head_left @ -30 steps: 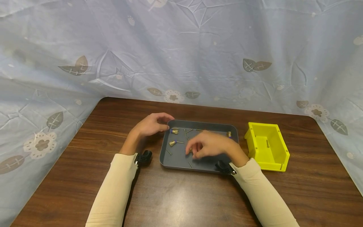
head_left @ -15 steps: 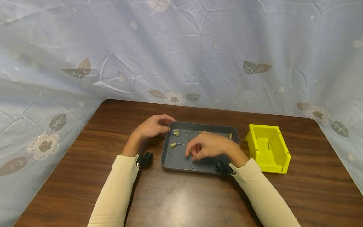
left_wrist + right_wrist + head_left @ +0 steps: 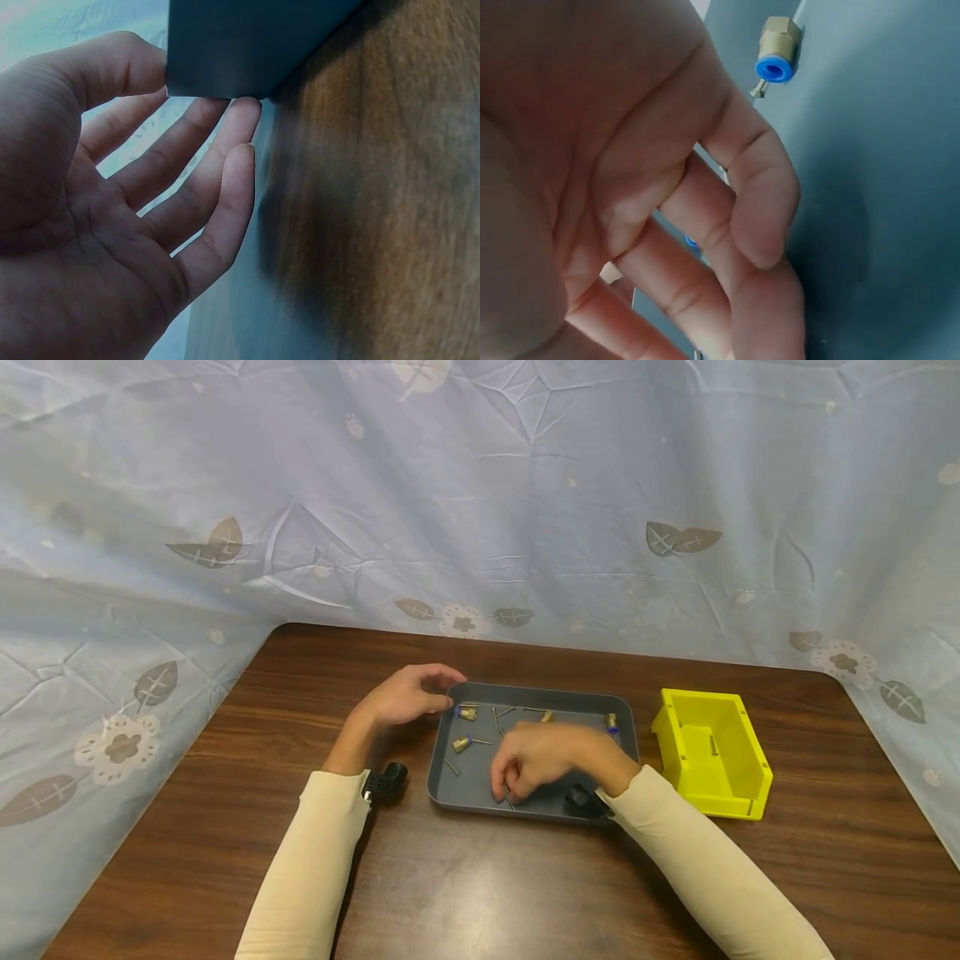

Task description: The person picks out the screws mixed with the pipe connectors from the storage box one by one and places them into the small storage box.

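A grey tray [image 3: 467, 789] holds brass push-in fittings with blue rings, such as one fitting [image 3: 461, 744] at the left, and several small screws [image 3: 452, 767]. My left hand [image 3: 405, 696] holds the tray's far left corner. In the left wrist view, its thumb lies against the tray wall [image 3: 225, 45] and fingertips touch from the other side. My right hand [image 3: 540, 756] is low over the tray's near half, fingers bent downward, fingertips right at a screw [image 3: 512, 805]. In the right wrist view the fingertips run out of frame; I cannot tell whether they pinch anything. A fitting [image 3: 778, 49] lies beyond the palm.
A yellow bin [image 3: 723, 806] stands right of the tray with a screw [image 3: 714, 745] on its floor. Both sit on a brown wooden table [image 3: 465, 893]. A patterned cloth [image 3: 480, 527] hangs behind the table's far edge.
My right hand has moved a little toward the tray's near edge, uncovering a fitting near the far wall. The left hand stays at the corner. The whole head view has shifted slightly.
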A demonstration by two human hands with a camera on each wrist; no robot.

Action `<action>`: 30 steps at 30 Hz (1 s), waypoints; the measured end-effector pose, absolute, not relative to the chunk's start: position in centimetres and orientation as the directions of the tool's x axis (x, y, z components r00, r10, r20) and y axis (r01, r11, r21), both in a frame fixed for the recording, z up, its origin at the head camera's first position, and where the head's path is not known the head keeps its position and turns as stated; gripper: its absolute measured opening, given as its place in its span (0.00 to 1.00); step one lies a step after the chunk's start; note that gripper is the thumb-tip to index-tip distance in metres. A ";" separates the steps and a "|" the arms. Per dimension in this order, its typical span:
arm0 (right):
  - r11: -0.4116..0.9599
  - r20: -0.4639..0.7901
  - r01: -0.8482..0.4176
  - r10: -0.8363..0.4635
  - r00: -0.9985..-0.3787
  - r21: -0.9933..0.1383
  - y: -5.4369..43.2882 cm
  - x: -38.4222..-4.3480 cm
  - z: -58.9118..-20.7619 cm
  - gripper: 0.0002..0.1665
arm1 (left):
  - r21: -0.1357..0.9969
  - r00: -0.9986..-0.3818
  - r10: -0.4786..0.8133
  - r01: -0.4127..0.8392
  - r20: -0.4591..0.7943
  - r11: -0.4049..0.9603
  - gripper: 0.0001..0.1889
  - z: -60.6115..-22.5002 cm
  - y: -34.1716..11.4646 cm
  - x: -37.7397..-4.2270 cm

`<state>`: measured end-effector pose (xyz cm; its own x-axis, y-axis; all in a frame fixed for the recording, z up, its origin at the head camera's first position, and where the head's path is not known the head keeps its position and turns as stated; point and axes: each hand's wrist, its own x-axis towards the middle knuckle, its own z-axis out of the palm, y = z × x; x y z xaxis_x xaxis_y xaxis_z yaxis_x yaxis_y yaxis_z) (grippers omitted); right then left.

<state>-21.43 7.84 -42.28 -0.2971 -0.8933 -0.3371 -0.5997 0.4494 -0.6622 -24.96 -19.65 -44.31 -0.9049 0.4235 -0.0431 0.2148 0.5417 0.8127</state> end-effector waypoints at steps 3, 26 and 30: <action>0.451 -0.327 -0.628 -0.893 -0.311 -0.634 8.1 -21.4 -42.3 0.11 | 0.814 -0.903 0.428 0.218 -0.042 0.539 0.23 -44.4 -19.6 -25.0; 0.628 -0.283 -0.642 -0.776 -0.564 -0.441 10.7 -21.6 -42.0 0.14 | 0.821 -0.905 0.422 0.206 -0.048 0.533 0.23 -44.2 -19.7 -24.8; 0.663 -0.259 -0.612 -0.740 -0.620 -0.430 11.5 -21.8 -42.1 0.13 | 0.821 -0.905 0.423 0.206 -0.047 0.533 0.23 -44.2 -19.6 -24.9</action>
<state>-21.82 11.46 -42.13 -0.6203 -0.7404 -0.2589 -0.6124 0.6634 -0.4299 -24.89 -19.60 -44.23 -0.9048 0.4232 -0.0472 0.2063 0.5327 0.8208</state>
